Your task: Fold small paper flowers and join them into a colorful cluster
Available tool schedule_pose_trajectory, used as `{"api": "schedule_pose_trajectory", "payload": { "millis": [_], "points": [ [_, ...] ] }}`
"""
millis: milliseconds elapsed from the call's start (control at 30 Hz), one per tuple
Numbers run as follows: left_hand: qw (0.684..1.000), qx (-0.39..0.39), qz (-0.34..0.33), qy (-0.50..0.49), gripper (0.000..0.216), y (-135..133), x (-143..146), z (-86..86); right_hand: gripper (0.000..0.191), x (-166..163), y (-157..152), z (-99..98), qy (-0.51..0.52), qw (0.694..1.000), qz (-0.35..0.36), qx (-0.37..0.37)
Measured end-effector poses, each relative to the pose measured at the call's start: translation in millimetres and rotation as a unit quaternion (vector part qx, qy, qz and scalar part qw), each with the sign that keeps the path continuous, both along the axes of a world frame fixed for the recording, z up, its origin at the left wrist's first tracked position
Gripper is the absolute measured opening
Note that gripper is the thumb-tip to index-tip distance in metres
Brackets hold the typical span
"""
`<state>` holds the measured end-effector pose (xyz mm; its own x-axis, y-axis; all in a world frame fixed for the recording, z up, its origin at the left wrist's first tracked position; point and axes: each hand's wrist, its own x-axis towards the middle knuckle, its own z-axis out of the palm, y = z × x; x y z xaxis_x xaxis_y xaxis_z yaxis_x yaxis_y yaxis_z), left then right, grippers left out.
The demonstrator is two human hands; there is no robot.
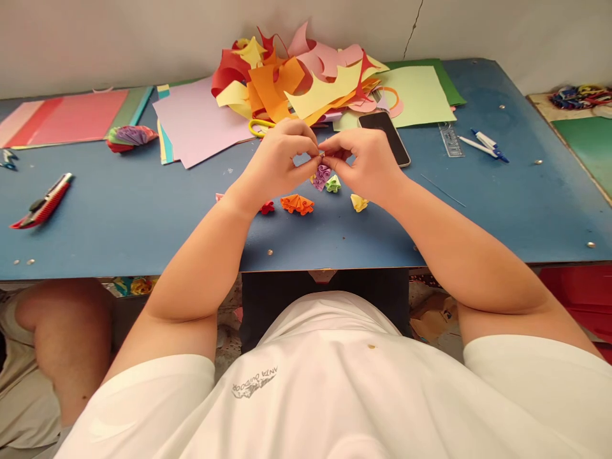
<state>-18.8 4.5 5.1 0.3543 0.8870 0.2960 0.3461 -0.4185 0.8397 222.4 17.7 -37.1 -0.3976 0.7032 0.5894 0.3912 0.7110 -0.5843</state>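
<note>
My left hand (280, 159) and my right hand (366, 162) meet fingertip to fingertip above the blue table (143, 217). Both pinch a small purple rolled paper piece (322, 173) that hangs just below the fingers. On the table under my hands lie other small folded paper pieces: a green one (333, 184), a yellow one (358, 203), an orange one (297, 204) and a red one (266, 207).
A heap of cut coloured paper scraps (296, 76) lies at the back, with yellow scissors (259, 127) and a black phone (389, 137) near it. Paper sheets (201, 121), a red utility knife (43, 203), a ruler (450, 139) and pens (485, 143) are spread around. Another person's knee (52, 331) shows lower left.
</note>
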Motion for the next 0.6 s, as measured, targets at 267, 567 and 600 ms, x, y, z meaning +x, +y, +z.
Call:
{"api": "schedule_pose_trajectory", "payload": {
  "millis": [267, 567, 600],
  "points": [
    [0.973, -0.180, 0.005, -0.146, 0.025, -4, 6, 0.7, 0.008, 2, -1, 6.8, 0.026, 1.000, -0.005, -0.012],
    [0.907, -0.308, -0.051, -0.281, 0.026, -7, 15, 2.8, 0.022, -1, -2, 2.8, 0.090, 0.995, -0.033, 0.017],
    [0.909, -0.308, -0.046, -0.276, 0.026, -7, 15, 3.4, 0.024, -1, -2, 2.1, 0.092, 0.995, -0.036, 0.017]
  ]
}}
